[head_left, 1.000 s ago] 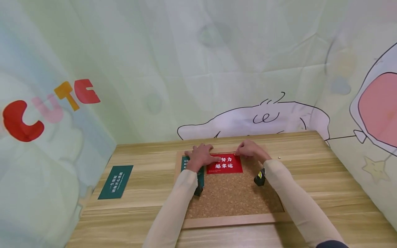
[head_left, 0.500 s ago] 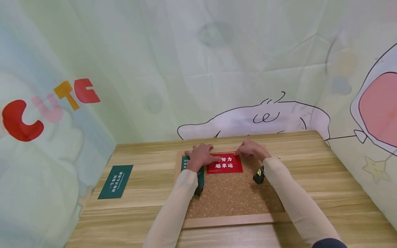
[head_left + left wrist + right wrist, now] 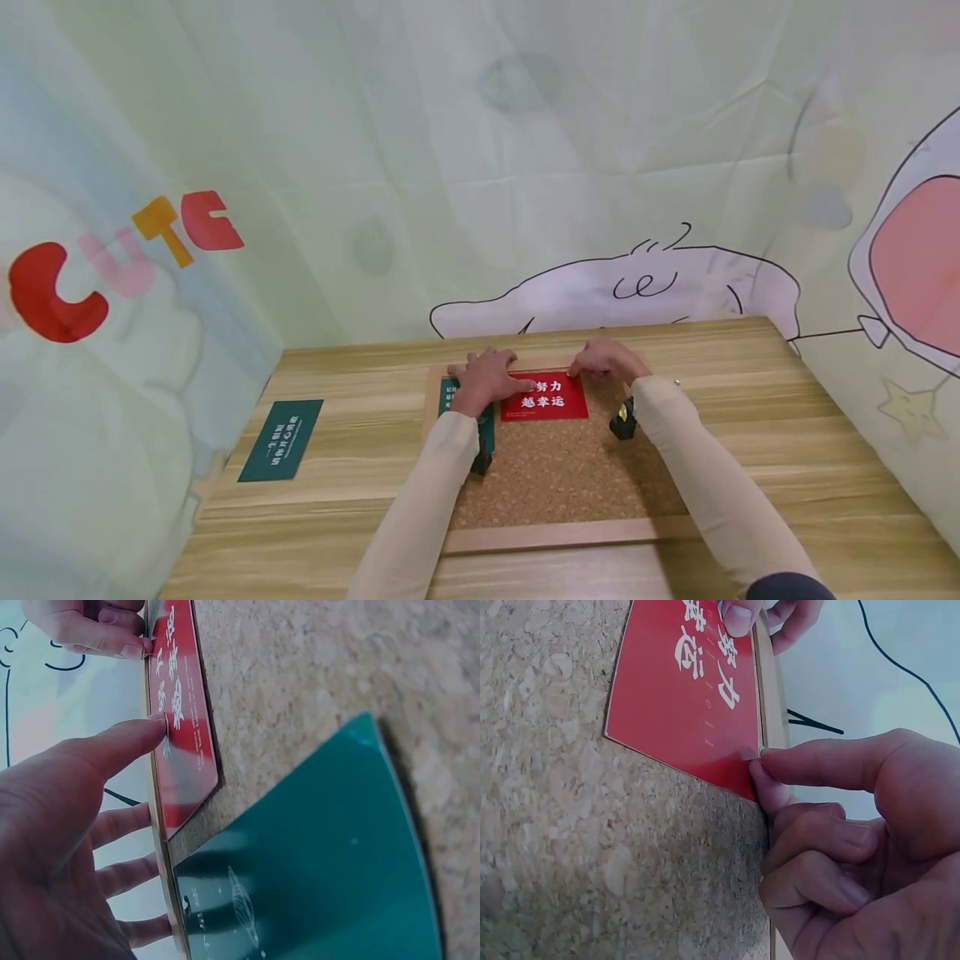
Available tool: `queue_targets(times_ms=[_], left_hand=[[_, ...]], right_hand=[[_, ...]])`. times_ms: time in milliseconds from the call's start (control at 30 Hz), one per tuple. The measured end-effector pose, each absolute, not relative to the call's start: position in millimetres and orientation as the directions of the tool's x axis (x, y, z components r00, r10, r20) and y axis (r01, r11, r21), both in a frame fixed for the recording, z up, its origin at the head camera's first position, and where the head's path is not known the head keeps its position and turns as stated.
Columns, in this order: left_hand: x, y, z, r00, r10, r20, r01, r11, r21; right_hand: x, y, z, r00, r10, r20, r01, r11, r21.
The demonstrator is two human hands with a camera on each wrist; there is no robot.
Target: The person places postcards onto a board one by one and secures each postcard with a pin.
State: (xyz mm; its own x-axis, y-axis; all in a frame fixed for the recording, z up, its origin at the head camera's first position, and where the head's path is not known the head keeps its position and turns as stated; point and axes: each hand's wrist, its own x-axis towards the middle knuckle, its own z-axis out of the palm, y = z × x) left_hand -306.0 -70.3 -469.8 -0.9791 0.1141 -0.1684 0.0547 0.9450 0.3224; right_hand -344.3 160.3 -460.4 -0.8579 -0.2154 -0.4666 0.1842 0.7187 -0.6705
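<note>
A red card with white lettering lies on a wood-framed cork board, along its top edge. My left hand has its fingers spread over the frame, and its thumb presses the card's upper left part. At the card's top right corner, my right hand pinches what looks like a small pin between thumb and index finger, mostly hidden by the fingertips. Its other fingers curl inward in the right wrist view. A teal card lies on the board left of the red one, partly covered by my left arm.
Another teal card lies on the wooden table left of the board. One small shiny object sits to the right, partly behind my right sleeve. A printed curtain hangs behind the table.
My right wrist and forearm have shifted slightly left, while the fingertips stay at the card's corner. The left hand and both cards on the board stay in place.
</note>
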Motion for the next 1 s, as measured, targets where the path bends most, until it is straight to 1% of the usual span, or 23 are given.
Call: queue_targets(times_ms=[467,700,1000], left_hand=[[-303.8,-71.0,-468.3,-0.979,0.122,-0.162,0.065,0.946,0.319],[-305.2,-70.9,-469.4,-0.978,0.121,-0.168,0.063,0.947,0.314],[-306.2,-70.4,-470.6,-0.978,0.113,-0.178,0.056,0.953,0.299]], right_hand=[[-345.2,155.1,-451.5,-0.836,-0.213,-0.506,0.193,0.748,-0.635],[-343.3,150.7,-446.9,-0.846,-0.191,-0.497,0.182,0.773,-0.608],[-346.3,144.2,-444.2,-0.834,-0.167,-0.526,0.159,0.84,-0.519]])
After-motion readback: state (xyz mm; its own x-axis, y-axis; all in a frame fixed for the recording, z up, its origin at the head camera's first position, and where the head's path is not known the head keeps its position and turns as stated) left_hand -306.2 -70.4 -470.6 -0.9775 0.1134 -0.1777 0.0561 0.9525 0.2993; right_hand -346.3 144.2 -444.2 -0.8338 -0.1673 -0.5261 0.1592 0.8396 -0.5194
